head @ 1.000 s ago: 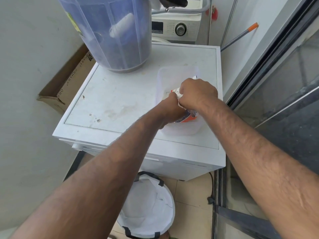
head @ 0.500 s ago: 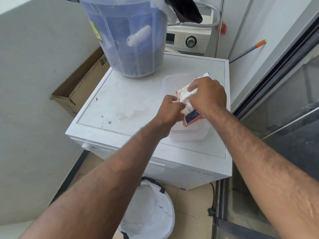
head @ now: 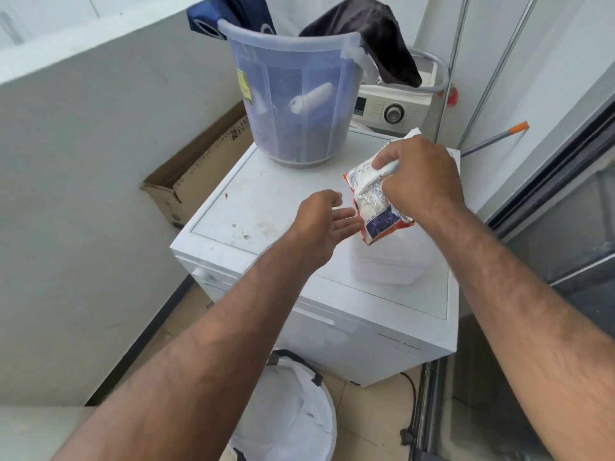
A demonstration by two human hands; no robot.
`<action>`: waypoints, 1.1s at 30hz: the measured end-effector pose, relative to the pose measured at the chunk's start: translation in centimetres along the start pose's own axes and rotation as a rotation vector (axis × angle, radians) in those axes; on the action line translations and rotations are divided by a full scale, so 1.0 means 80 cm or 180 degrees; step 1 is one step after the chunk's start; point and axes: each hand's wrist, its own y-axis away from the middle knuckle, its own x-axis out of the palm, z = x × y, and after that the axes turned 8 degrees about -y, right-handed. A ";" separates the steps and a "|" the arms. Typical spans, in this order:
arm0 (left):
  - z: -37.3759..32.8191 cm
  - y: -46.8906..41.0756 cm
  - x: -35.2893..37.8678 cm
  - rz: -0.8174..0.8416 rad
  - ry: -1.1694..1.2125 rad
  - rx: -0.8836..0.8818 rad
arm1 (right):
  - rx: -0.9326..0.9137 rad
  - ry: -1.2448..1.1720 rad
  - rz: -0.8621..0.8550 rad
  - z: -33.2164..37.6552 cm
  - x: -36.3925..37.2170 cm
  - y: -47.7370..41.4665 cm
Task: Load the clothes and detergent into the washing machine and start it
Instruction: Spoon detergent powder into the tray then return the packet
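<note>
My right hand (head: 417, 176) grips a white, orange and blue detergent packet (head: 374, 204) by its top, held above a clear plastic tub (head: 387, 264) on the white machine's top (head: 276, 201). My left hand (head: 321, 224) is open, palm up, just left of the packet's lower end and not touching it. A translucent blue bucket (head: 296, 104) with dark clothes (head: 376, 38) draped over its rim stands at the back of the same top. Behind it is a washing machine panel with a round dial (head: 394, 113).
A white laundry bag (head: 293, 417) sits on the floor in front of the machine. A cardboard box (head: 199, 168) leans on the wall at left. An orange-tipped mop handle (head: 496, 138) and a dark glass door frame are at right. A cable and plug (head: 407, 434) lie on the tiles.
My right hand has lifted the packet up out of the tub. My left hand let go of it and opened below. The view has tilted up, showing the bucket's rim and clothes.
</note>
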 end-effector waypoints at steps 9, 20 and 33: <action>-0.012 0.079 -0.084 -0.0146 0.0594 -0.0345 | -0.0841 0.0113 0.0459 0.121 0.010 0.092; 0.071 0.177 -0.260 -0.1085 0.2069 -0.0164 | -0.2010 0.0382 0.1472 0.252 0.096 0.272; 0.146 0.369 -0.508 -0.1835 0.2504 0.0560 | -0.3012 0.0150 0.2277 0.447 0.193 0.489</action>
